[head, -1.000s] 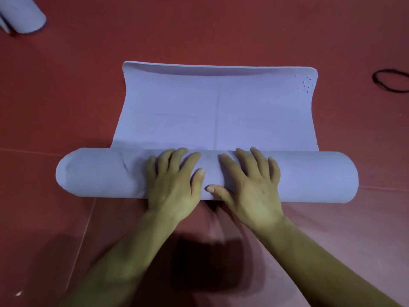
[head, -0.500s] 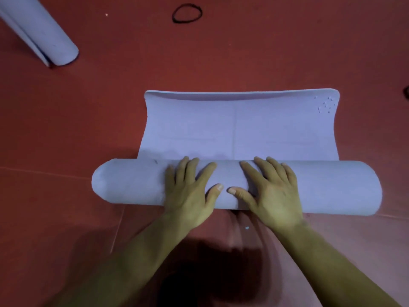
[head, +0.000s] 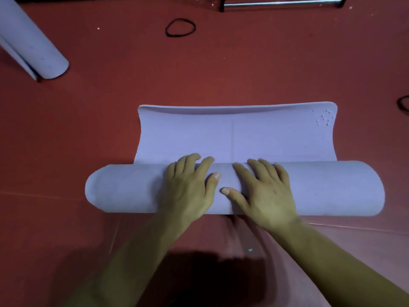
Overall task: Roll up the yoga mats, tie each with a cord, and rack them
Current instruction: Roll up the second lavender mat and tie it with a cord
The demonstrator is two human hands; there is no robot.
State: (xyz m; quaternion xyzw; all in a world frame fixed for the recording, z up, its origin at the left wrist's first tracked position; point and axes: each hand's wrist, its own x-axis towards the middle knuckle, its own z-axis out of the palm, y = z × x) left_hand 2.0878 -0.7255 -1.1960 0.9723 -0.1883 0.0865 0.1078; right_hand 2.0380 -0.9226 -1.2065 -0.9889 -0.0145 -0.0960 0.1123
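On the red floor (head: pixel 221 74) straight below my view lies the half-rolled mat (head: pixel 332 187), a lavender one, and I place everything else from it. Its rolled part runs left to right nearest the person; the unrolled stretch (head: pixel 276 136) lies flat on the far side, with its far edge curled up slightly.

I see both hands pressed flat on top of the roll near its middle, fingers straight and slightly spread, gripping nothing. The left hand (head: pixel 188 189) and right hand (head: pixel 265 191) sit side by side, thumbs close but not touching. The left fingertips reach over the roll's far edge.

Beyond the mat's far edge, well apart, a black cord loop (head: pixel 180 27) lies on the floor. A second cord (head: pixel 402 106) shows partly, off the mat's far right corner. Far to the upper left of the mat rests a second mat (head: pixel 33 47), rolled up. Past the cord loop, at the top of my view, a metal bar (head: pixel 281 2) runs crosswise.
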